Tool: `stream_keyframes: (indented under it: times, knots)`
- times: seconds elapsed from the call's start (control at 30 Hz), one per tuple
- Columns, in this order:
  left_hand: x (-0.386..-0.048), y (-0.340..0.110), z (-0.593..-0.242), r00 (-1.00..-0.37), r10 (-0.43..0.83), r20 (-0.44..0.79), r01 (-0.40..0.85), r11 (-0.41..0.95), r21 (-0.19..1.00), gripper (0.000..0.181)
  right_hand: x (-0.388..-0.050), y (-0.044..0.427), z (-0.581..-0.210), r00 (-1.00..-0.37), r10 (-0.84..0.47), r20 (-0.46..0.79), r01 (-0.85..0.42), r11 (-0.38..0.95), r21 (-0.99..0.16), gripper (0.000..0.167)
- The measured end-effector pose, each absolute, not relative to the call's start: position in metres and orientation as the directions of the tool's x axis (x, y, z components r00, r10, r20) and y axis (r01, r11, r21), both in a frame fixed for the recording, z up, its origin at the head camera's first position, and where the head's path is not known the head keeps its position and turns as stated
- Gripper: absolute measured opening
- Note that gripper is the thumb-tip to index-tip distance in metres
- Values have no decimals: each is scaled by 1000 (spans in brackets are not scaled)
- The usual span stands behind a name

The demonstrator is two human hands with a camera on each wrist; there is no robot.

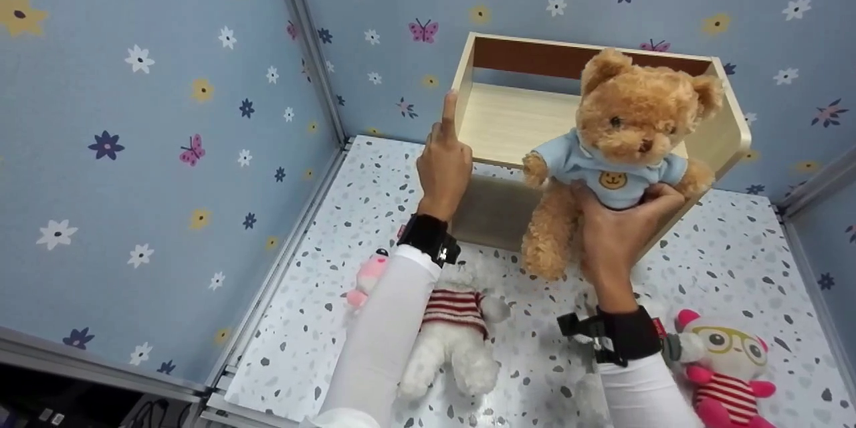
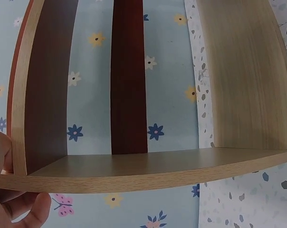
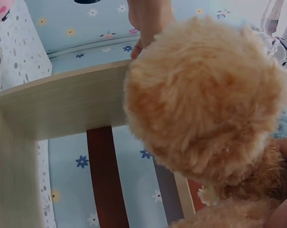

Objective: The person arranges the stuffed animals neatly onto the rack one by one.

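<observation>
A brown teddy bear (image 1: 642, 114) in a light blue top faces the head camera, upright in front of the right part of a small wooden shelf (image 1: 521, 117). My right hand (image 1: 618, 231) grips the bear around its lower body, thumb across the front below the top. In the right wrist view the back of the bear's fuzzy head (image 3: 205, 99) covers much of the shelf. My left hand (image 1: 445, 164) is at the shelf's left side panel, one finger extended along it. The left wrist view shows its fingers (image 2: 36, 211) on both sides of the panel's edge, holding it.
On the speckled floor lie a white plush in a striped top (image 1: 455, 314), a pink plush (image 1: 371, 274) partly behind my left arm, and a pink-and-white plush with yellow glasses (image 1: 732, 364). Flowered walls (image 1: 167, 147) enclose the left, back and right.
</observation>
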State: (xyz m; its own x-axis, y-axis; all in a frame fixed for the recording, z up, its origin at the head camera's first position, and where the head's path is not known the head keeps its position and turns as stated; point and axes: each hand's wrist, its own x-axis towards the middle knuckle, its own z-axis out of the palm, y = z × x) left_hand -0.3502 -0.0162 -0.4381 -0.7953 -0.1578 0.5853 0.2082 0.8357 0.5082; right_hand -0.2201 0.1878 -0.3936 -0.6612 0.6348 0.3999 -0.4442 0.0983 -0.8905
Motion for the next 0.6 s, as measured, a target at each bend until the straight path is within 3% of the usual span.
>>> stream_keyframes:
  times: [0.3, 0.6]
  knots:
    - [-352, -15, -442, -775, -156, 612, 233, 830, 507, 84, -233, 187, -375, -657, 606, 449, -559, 8, -829, 77]
    - [-356, -14, -443, -757, -153, 636, 246, 834, 494, 87, -248, 186, -372, -666, 608, 433, -596, -85, -798, 79]
